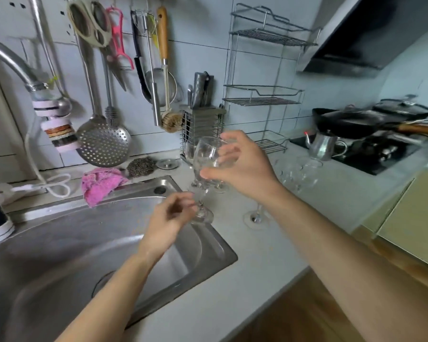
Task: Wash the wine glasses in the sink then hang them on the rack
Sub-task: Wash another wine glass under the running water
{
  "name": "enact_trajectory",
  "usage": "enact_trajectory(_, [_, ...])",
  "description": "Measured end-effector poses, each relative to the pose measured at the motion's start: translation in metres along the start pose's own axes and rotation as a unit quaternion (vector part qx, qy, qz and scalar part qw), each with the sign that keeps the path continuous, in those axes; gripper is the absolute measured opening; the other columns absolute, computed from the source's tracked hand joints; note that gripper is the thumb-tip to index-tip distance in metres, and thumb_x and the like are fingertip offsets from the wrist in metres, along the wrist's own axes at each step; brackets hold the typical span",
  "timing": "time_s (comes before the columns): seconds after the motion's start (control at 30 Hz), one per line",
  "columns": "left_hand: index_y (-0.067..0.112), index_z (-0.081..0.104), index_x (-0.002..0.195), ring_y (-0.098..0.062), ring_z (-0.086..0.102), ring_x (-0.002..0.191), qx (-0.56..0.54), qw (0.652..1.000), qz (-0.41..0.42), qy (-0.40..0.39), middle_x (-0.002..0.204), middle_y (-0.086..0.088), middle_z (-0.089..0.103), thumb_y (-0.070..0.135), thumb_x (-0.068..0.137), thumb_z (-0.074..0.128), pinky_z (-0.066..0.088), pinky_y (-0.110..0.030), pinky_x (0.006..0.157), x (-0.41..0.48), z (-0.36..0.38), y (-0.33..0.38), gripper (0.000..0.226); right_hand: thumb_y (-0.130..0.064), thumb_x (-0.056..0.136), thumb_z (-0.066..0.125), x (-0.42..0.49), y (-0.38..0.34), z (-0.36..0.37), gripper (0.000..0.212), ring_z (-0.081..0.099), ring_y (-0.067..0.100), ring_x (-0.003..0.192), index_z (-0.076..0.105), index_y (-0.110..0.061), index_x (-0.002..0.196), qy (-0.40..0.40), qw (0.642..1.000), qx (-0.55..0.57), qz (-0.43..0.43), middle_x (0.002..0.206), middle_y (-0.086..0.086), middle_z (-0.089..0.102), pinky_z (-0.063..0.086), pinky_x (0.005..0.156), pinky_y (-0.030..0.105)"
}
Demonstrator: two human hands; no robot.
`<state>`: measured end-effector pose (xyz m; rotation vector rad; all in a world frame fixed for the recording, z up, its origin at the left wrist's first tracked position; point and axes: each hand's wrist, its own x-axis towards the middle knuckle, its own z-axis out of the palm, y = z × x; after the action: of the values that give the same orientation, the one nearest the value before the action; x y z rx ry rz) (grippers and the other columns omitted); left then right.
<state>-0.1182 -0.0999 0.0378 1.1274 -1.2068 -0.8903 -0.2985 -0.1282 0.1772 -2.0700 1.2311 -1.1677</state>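
A clear wine glass [204, 159] is held upright above the right rim of the steel sink [109, 243]. My right hand [242, 166] grips its bowl, fingers curled round it. My left hand [171, 218] is at the stem and foot of the same glass, fingers curled near it; blur hides whether they touch. Several more wine glasses [297, 174] stand on the counter to the right, and one glass foot [256, 218] shows under my right forearm. A wire rack [265, 99] with three shelves stands against the tiled wall.
The faucet [22, 70] with a filter reaches in from the left. A pink cloth [100, 185] and a steel scourer [141, 166] lie behind the sink. Utensils hang on the wall, a knife block [200, 124] stands behind the glass. A kettle [323, 145] and pans sit on the stove.
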Motion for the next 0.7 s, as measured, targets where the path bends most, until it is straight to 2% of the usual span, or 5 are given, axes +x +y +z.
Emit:
enact_trajectory(0.1, [0.026,0.073,0.105,-0.007,0.069,0.087,0.084,0.995,0.058,-0.021,0.094,0.006,0.077,0.003,0.088,0.076,0.054,-0.021,0.084,-0.006,0.029,0.001,0.029,-0.037,0.052,0.095,-0.013,0.012,-0.013,0.087,0.063,0.008,0.096,0.052,-0.027,0.127,0.014,1.000,-0.009,0.013,0.107,-0.009,0.062,0.051,0.083,0.021])
enact_trajectory(0.2, [0.024,0.076,0.105,-0.001,0.067,0.087,0.178,0.980,0.086,-0.007,0.097,0.009,0.076,0.013,0.086,0.080,0.050,-0.020,0.083,-0.007,0.046,-0.002,0.023,-0.038,0.052,0.095,-0.020,0.024,-0.015,0.086,0.062,0.008,0.096,0.052,-0.027,0.126,0.021,0.999,-0.020,0.020,0.107,-0.009,0.062,0.049,0.082,0.020])
enact_trajectory(0.37, [0.025,0.075,0.086,0.002,0.062,0.076,0.253,0.962,0.101,0.010,0.085,0.011,0.075,0.015,0.087,0.078,0.041,-0.008,0.070,-0.010,0.065,-0.013,0.010,-0.049,0.051,0.092,-0.020,0.036,-0.019,0.091,0.057,0.009,0.102,0.051,-0.026,0.129,-0.020,0.994,-0.108,0.010,0.107,-0.012,0.060,0.046,0.083,0.023])
enact_trajectory(0.57, [0.026,0.080,0.085,-0.012,0.072,0.078,0.243,0.968,0.057,0.010,0.080,0.009,0.078,0.017,0.086,0.078,0.057,-0.032,0.079,-0.007,0.079,-0.025,0.009,-0.067,0.052,0.082,-0.017,0.048,-0.027,0.092,0.055,0.018,0.110,0.049,-0.025,0.126,-0.059,0.968,-0.245,-0.002,0.118,-0.007,0.060,0.043,0.098,0.041])
enact_trajectory(0.7, [0.017,0.077,0.078,-0.021,0.059,0.063,0.260,0.964,0.060,-0.008,0.068,-0.004,0.071,0.015,0.088,0.075,0.055,-0.038,0.076,-0.003,0.084,-0.033,0.010,-0.084,0.050,0.065,-0.013,0.053,-0.028,0.094,0.049,0.018,0.110,0.053,-0.024,0.122,-0.054,0.923,-0.378,-0.044,0.116,-0.011,0.063,0.030,0.092,0.041])
